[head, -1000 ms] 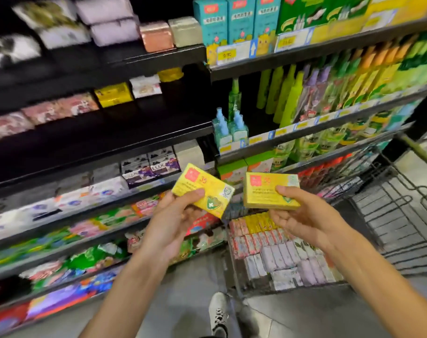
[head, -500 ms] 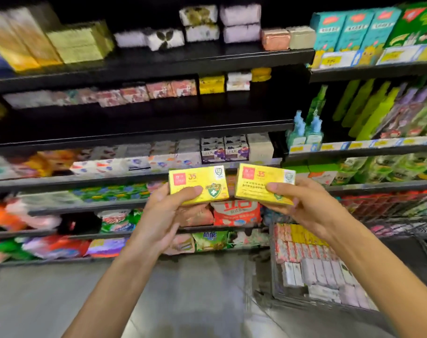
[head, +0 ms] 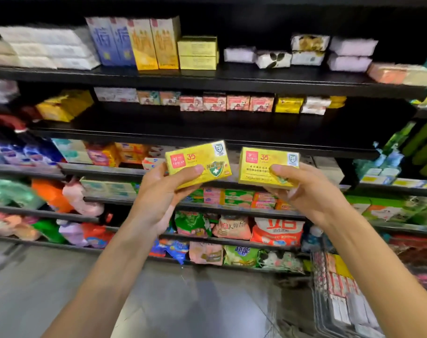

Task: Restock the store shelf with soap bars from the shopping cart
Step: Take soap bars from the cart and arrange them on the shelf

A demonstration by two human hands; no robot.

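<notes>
Higher now, hands (head: 234,191); cart (head: 341,301) cropped, blurred.

So it's a black store shelf unit (head: 232,80) with several tiers. Landmark: the small yellow boxes (head: 198,52) stacked on the top tier. Just left of them stand tall yellow and blue cartons (head: 132,42), white packs (head: 46,48) further left, pale wrapped bars (head: 305,53) off to the right. One tier below sits a row of pink-red soap boxes (head: 226,102). Lower tiers hold blurry bagged goods (head: 276,231).
</notes>
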